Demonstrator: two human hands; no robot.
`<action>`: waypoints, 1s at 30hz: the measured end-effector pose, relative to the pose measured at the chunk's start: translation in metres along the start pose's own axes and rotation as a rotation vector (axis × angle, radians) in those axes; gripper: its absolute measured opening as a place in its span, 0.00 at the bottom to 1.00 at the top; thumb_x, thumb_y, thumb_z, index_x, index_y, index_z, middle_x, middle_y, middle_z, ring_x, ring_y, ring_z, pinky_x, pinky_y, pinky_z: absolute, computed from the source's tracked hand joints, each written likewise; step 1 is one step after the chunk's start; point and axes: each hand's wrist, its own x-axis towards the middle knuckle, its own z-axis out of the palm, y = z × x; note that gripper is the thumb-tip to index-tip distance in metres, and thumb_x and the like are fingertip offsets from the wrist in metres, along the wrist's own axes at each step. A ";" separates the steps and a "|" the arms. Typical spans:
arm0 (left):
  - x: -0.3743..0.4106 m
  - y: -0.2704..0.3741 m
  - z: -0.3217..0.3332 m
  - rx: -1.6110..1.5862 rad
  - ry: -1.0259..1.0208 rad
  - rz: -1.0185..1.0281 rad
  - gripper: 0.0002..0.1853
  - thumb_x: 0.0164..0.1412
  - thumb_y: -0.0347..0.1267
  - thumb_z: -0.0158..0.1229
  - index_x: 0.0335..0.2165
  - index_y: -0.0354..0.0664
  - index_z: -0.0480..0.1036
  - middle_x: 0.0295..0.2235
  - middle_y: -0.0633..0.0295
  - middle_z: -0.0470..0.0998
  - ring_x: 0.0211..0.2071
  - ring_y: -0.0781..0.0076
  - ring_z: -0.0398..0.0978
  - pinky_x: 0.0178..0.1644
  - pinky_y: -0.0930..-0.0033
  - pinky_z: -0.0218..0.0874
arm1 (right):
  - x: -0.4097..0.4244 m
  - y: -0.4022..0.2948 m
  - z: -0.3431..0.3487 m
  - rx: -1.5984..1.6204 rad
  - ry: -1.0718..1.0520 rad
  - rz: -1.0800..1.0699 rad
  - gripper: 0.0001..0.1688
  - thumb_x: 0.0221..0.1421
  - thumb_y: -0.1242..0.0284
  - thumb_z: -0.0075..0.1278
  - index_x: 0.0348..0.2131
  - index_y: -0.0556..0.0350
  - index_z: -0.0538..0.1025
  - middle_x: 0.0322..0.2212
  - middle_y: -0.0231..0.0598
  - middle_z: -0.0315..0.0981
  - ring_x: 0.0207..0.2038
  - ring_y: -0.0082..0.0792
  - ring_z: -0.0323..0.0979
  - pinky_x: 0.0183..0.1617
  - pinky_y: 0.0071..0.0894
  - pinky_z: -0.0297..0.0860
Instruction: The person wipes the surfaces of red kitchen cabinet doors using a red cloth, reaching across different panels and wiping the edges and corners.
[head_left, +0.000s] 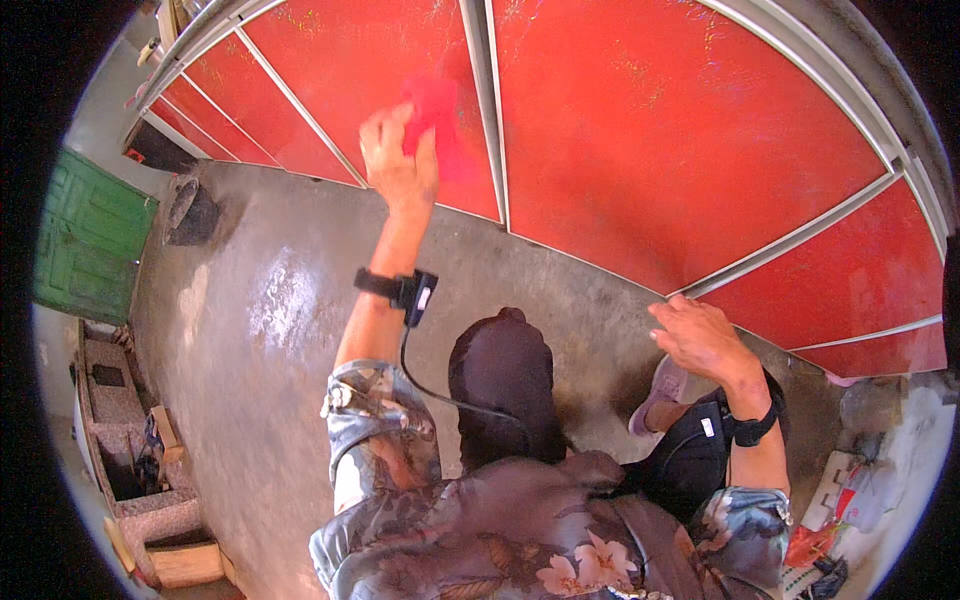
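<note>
My left hand (397, 161) grips a bright pink-red cloth (433, 105) against a glossy red cabinet door (337, 82). Hand and cloth are slightly blurred, and the cloth's outline partly blends into the door. A metal strip (484, 105) divides this door from a wider red panel (637, 142) on its right. My right hand (697, 337) holds nothing, its fingers loosely bent and a little apart. It is by the lower edge of the cabinet, above my bent knee; whether the fingertips touch the edge I cannot tell.
Concrete floor (247, 390) lies below the cabinet. A dark bucket (191, 214) and a green door (97, 232) are at far left. Below them stands a tiled stove-like block (157, 514) with openings. Bags and a white plastic item (829, 487) lie at lower right.
</note>
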 end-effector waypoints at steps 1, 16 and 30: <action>0.016 0.011 0.001 -0.023 0.073 0.055 0.20 0.40 0.29 0.63 0.38 0.48 0.74 0.39 0.54 0.70 0.42 0.54 0.67 0.45 0.58 0.61 | -0.001 0.000 0.000 -0.013 -0.021 0.024 0.17 0.52 0.65 0.47 0.39 0.56 0.70 0.33 0.48 0.69 0.37 0.50 0.70 0.39 0.46 0.67; -0.134 -0.036 0.045 0.199 -0.440 0.039 0.24 0.35 0.26 0.65 0.36 0.55 0.71 0.43 0.60 0.65 0.43 0.53 0.64 0.35 0.56 0.68 | -0.001 -0.008 0.002 0.015 -0.104 0.086 0.20 0.51 0.67 0.50 0.43 0.57 0.69 0.32 0.46 0.67 0.38 0.50 0.68 0.41 0.44 0.65; -0.299 -0.113 0.094 -0.642 -0.447 -1.565 0.14 0.53 0.30 0.57 0.40 0.44 0.68 0.31 0.57 0.76 0.32 0.55 0.75 0.39 0.54 0.67 | 0.002 -0.005 0.013 -0.025 -0.183 0.121 0.22 0.49 0.68 0.51 0.44 0.56 0.69 0.35 0.45 0.67 0.39 0.48 0.68 0.43 0.43 0.65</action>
